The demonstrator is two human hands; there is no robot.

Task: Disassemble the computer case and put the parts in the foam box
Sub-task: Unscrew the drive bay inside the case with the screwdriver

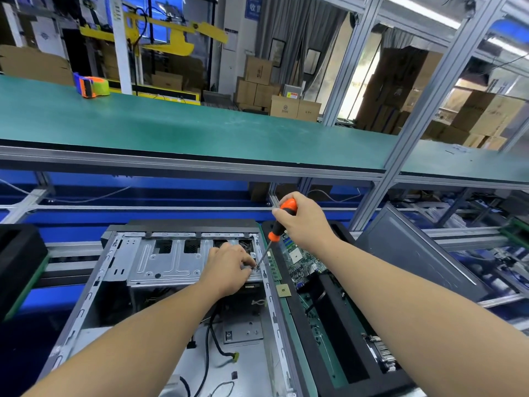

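Observation:
The open grey computer case (94, 285) lies flat in front of me, its silver drive cage (169, 262) across the far half and loose black cables at the near end. My right hand (303, 222) grips an orange-and-black screwdriver (282, 217), whose tip meets the right end of the cage. My left hand (229, 270) rests on the cage there, fingers pinched at the screwdriver's tip. To the right, the black foam box (337, 333) holds a green motherboard (303, 262) and other boards. A small square chip (283, 290) lies on the box's left rim.
A grey side panel (412, 253) leans at the right behind the foam box. Another black foam piece (17, 259) sits at the far left. A green conveyor belt (200, 130) runs across above, carrying an orange tape dispenser (91, 85). Aluminium frame posts (400, 150) stand at the right.

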